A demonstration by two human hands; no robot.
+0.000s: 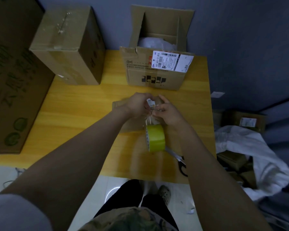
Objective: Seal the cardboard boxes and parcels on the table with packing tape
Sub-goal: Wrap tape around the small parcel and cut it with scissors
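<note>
A small flat cardboard parcel [119, 105] with a white label [151, 102] lies in the middle of the yellow table [83, 114], mostly hidden under my hands. My left hand [138, 104] pinches a strip of clear tape [149, 120] over the parcel. My right hand [169, 113] pinches a small thin dark tool at the same spot; what it is I cannot tell. The yellow tape roll [155, 138] stands on edge just in front of the parcel, joined to the strip.
Black-handled scissors [180, 161] lie near the table's front right edge. An open box [157, 75] with a shipping label stands at the back, a taped box [67, 44] back left, a large printed box [12, 84] far left. White cloth [250, 150] and cartons lie on the floor to the right.
</note>
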